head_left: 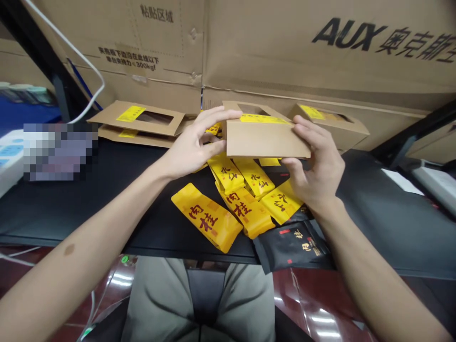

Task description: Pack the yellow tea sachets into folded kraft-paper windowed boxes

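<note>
Holding a kraft box (pixel 265 138) up, left hand (pixel 190 145) spread across one end, right hand (pixel 318 166) gripping the other.

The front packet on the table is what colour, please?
The packet is yellow with red characters, best in the head view.

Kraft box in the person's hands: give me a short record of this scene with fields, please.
Held: brown kraft-cardboard box with a yellow label
Left hand: fingers on the box's left end
Right hand: fingers on the box's right end, thumb at its lower edge
Below: glossy yellow sachets printed with red-brown characters, and a black sachet, on a black table
Behind: brown cardboard windowed boxes, large cardboard cartons
</note>
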A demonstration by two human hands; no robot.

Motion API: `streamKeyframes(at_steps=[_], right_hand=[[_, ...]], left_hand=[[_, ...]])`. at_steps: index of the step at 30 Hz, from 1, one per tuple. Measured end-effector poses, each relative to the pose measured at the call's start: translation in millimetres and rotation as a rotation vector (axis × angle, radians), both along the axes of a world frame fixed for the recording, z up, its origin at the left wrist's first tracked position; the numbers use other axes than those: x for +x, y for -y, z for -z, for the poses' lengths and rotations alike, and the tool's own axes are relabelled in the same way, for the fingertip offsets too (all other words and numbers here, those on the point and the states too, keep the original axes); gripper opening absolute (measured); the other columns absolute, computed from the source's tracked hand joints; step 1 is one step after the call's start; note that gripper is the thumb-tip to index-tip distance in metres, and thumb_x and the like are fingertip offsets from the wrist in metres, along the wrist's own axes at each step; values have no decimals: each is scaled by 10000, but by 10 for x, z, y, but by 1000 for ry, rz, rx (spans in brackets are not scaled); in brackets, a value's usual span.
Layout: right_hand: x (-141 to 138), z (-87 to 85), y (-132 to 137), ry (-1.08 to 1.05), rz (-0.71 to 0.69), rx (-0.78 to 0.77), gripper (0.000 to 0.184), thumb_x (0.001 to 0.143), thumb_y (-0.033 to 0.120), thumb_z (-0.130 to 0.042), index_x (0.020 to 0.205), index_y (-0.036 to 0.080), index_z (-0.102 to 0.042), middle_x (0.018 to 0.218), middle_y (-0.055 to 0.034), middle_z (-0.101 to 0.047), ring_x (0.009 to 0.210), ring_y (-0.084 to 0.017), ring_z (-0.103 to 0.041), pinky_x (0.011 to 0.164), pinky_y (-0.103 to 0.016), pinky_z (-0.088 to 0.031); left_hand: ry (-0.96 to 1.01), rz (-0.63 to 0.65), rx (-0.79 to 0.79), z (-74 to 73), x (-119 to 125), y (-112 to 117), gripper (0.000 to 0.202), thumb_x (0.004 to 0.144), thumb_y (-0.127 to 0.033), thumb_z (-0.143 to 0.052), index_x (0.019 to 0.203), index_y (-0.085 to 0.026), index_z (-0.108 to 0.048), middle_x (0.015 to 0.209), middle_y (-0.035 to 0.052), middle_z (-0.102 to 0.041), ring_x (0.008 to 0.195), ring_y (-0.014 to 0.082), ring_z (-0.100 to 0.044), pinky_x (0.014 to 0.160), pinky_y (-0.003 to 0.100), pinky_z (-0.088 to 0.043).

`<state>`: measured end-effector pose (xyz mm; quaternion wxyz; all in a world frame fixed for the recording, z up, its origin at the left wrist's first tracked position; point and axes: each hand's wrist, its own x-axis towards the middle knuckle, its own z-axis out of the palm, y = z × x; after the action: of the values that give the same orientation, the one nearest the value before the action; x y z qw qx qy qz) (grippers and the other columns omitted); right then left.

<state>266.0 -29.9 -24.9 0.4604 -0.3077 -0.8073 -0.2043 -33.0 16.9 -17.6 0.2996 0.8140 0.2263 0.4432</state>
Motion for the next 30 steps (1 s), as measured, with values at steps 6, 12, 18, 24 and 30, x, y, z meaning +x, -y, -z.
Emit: streamKeyframes(at_steps=[6, 12, 18, 24, 30], right_hand=[[20, 60, -18, -45, 28, -39, 549, 1016, 560, -590, 1515, 356, -483, 1501, -105, -632, 1389, -336, -627, 1116, -611, -557], [22, 93, 21, -84, 52, -148, 545, 969, 509, -687, 1451, 319, -518, 1515, -136, -614, 1406, -357, -606, 1082, -607, -585], [21, 78, 78, -95, 28, -130, 386, 945, 360, -740, 1295, 337, -577, 1545, -117, -588, 1380, -350, -623, 960, -583, -644], [52, 95, 69, -88, 57, -125, 367, 937, 381, -747, 1243, 336, -549, 1553, -111, -577, 1397, -357, -612, 964, -586, -632], [31, 88, 77, -66, 69, -81, 387, 929, 357, -755, 1256, 358, -549, 1531, -88, -598, 1373, -345, -633, 1013, -590, -610]], left_hand=[[22, -27, -75, -50, 43, 81, 474, 929, -448, -717, 1391, -357, -660, 1622, 13, -551, 1663, 319, -222, 1189, 522, -483], [57, -14, -161, -86, 56, 118, 505, 853, -357, -791, 1347, -347, -686, 1615, 9, -554, 1616, 343, -328, 1171, 504, -507], [74, 57, -283, -123, 27, 173, 680, 791, -288, -841, 1427, -396, -627, 1677, 4, -467, 1392, 325, -598, 1086, 477, -595], [100, 57, -344, -163, 44, 237, 760, 741, -189, -855, 1421, -420, -605, 1699, -22, -411, 1224, 263, -689, 1002, 401, -642], [160, 29, -328, -145, 86, 232, 632, 749, -192, -831, 1326, -381, -654, 1627, -12, -477, 1235, 284, -671, 980, 427, -638]])
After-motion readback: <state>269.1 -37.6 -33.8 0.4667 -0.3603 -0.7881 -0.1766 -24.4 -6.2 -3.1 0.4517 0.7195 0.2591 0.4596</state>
